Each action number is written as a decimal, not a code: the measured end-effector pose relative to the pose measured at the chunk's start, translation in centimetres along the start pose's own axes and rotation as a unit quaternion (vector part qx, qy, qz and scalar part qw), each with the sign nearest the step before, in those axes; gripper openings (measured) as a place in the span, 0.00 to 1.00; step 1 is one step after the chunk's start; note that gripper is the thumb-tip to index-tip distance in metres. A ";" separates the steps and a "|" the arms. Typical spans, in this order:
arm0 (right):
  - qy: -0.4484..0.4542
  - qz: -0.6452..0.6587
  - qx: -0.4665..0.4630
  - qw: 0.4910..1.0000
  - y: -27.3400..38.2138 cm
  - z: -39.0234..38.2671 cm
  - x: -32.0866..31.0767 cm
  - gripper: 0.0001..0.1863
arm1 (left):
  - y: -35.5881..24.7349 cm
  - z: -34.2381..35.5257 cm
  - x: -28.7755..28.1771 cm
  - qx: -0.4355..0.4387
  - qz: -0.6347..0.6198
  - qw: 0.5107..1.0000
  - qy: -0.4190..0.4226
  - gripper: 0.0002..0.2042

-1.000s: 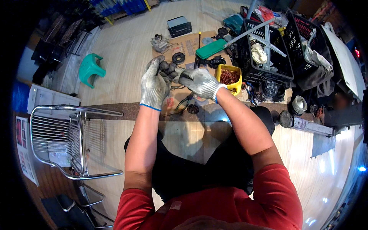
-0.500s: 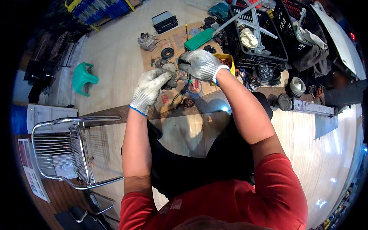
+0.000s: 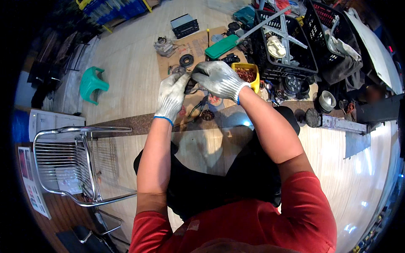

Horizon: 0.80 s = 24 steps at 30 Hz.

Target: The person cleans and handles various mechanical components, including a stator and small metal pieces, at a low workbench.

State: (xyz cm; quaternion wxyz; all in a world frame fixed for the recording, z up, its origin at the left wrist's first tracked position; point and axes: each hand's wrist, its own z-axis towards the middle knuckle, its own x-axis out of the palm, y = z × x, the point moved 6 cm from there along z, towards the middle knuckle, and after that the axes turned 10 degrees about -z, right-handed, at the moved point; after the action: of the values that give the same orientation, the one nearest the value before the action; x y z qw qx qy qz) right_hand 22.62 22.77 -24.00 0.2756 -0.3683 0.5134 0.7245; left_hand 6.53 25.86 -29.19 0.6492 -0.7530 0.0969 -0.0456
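I wear white, grey-stained knit gloves. My left hand (image 3: 171, 97) is closed on a small dark part (image 3: 190, 86), largely hidden between my hands. My right hand (image 3: 217, 82) is curled at the same part from above right, its fingertips close against it. Below them on the cardboard sheet (image 3: 164, 63) lie pliers (image 3: 197, 107) and a copper-wound round part (image 3: 207, 115). Beyond my hands are a black ring (image 3: 186, 60), a metal housing (image 3: 165, 47) and a green plastic case (image 3: 221, 46). A yellow bin (image 3: 246, 74) of copper-coloured pieces stands right of my right hand.
Black plastic crates (image 3: 310, 61) with metal parts stand at the back right. A chrome chair (image 3: 63, 130) is at left, a green stool (image 3: 93, 84) behind it. A white fan wheel (image 3: 327, 101) sits near a metal beam (image 3: 344, 123) at right. A black unit (image 3: 184, 27) lies at the back.
Half a second ago my hands were further apart around the part; my right hand has since lowered toward the left, which has shifted slightly right and up. They are closer together now.
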 end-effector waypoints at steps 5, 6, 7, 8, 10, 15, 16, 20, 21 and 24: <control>-0.021 0.037 0.012 0.999 0.6 -0.4 0.3 0.18 | 0.3 0.0 1.4 -0.038 -0.337 0.940 0.030 0.13; -0.033 0.042 0.001 0.999 0.6 -0.4 0.5 0.17 | 0.1 -0.1 1.7 -0.039 -0.369 0.927 0.042 0.12; -0.038 0.047 -0.005 0.998 0.9 -0.5 0.5 0.17 | -0.1 -0.1 1.8 -0.040 -0.401 0.914 0.053 0.11; -0.043 0.051 -0.011 0.998 1.1 -0.5 0.5 0.17 | 0.1 0.1 1.6 -0.035 -0.420 0.904 0.074 0.12; -0.054 0.071 -0.002 0.996 1.3 -0.5 0.4 0.17 | 0.5 0.6 1.4 -0.027 -0.458 0.880 0.119 0.14; 0.005 0.110 0.054 0.992 1.4 -0.9 -0.4 0.16 | 0.3 0.1 1.6 -0.024 -0.442 0.890 0.105 0.15; 0.004 0.086 0.052 0.995 1.3 -0.9 -0.3 0.16 | 0.3 0.1 1.7 -0.029 -0.436 0.893 0.108 0.15; -0.061 -0.070 -0.019 0.995 1.4 -0.8 0.5 0.14 | 0.8 0.4 1.9 -0.032 -0.452 0.883 0.119 0.13; -0.060 -0.095 -0.020 0.994 1.2 -0.9 0.9 0.14 | 0.9 0.4 2.0 -0.032 -0.447 0.886 0.122 0.13; -0.077 -0.176 -0.017 0.981 1.6 -1.1 1.3 0.15 | 1.1 0.3 2.5 -0.029 -0.429 0.896 0.114 0.13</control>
State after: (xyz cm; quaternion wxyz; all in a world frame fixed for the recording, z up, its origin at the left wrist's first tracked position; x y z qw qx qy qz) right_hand 20.93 21.27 -24.43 0.4310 -0.4009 0.4056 0.6993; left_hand 8.93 25.47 -30.44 0.5287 -0.7297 -0.1610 -0.4026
